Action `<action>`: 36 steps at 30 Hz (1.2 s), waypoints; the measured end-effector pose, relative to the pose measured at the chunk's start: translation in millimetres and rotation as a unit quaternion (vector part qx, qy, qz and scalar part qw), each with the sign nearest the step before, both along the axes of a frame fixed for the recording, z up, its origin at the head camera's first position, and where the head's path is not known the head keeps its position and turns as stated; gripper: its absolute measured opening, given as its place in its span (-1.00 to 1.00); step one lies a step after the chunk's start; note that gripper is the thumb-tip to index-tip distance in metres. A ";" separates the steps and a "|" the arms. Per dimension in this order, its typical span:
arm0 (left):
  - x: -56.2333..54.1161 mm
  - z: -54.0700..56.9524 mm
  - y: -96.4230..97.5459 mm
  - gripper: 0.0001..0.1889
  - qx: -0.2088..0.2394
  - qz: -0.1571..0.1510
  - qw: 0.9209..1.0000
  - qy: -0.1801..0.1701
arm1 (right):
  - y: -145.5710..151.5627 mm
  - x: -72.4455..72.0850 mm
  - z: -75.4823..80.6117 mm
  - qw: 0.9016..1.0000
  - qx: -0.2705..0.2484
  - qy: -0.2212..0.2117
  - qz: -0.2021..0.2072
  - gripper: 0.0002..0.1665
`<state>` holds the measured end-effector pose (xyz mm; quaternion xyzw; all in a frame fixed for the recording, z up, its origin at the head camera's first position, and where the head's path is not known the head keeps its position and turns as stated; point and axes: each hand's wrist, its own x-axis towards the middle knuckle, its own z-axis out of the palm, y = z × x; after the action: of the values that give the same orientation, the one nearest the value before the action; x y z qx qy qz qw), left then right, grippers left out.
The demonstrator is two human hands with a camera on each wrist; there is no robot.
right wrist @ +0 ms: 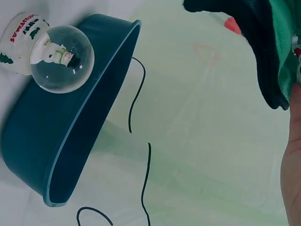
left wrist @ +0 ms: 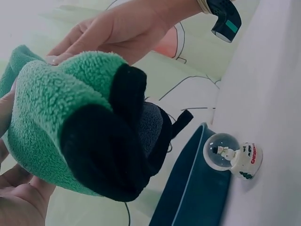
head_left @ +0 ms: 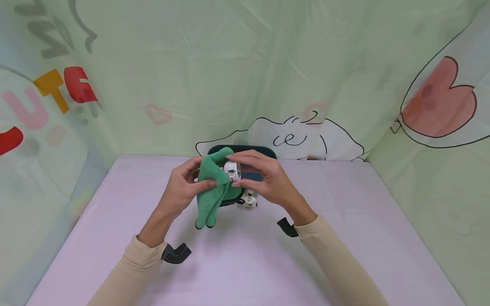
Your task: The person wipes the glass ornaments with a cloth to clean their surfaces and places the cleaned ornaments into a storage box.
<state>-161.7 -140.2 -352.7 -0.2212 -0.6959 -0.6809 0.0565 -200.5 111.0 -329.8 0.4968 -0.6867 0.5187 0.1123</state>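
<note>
My left hand [head_left: 183, 182] grips a green fleecy cloth [head_left: 212, 199] with dark edging, which hangs down in folds. Between thumb and fingers, my right hand [head_left: 269, 176] holds a small white snow globe [head_left: 232, 171] against the cloth. The cloth covers part of that globe. Below them, a second snow globe [head_left: 250, 199] stands on the table beside a dark teal basin [head_left: 260, 148]. In the right wrist view this standing globe [right wrist: 61, 59] shows a snowman inside and a white lettered base. The left wrist view shows the cloth [left wrist: 51, 89] bunched between both hands.
The basin [right wrist: 37, 132] is at the table's back edge, partly hidden under the hands and cloth. A pale lilac table [head_left: 245, 263] spreads out in front. Green printed curtains [head_left: 172, 76] hang behind and at both sides. Each wrist carries a black camera mount [head_left: 176, 253].
</note>
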 end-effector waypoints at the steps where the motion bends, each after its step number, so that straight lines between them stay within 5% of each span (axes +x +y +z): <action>1: 0.0 -0.6 0.2 -0.43 0.000 0.000 1.000 0.001 | 0.1 0.3 -0.1 1.000 0.000 -0.008 -0.002 -0.29; 19: 0.8 -2.5 1.9 -0.32 -0.019 -0.007 0.999 0.047 | 0.0 6.9 2.7 0.990 0.007 -0.124 -0.062 -0.55; 29: 2.3 0.0 -3.7 -0.29 -0.017 -0.074 0.995 0.061 | 0.7 6.9 2.4 0.980 0.000 -0.187 -0.064 -0.60; 36: 1.9 -1.5 -0.7 -0.32 -0.015 -0.030 0.996 0.088 | -1.4 6.2 2.1 0.980 -0.022 -0.199 -0.021 -0.54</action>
<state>-159.7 -140.9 -354.1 -0.3015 -0.6918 -0.6494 0.0935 -194.2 109.6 -327.7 0.3665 -0.6941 0.6195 -0.0050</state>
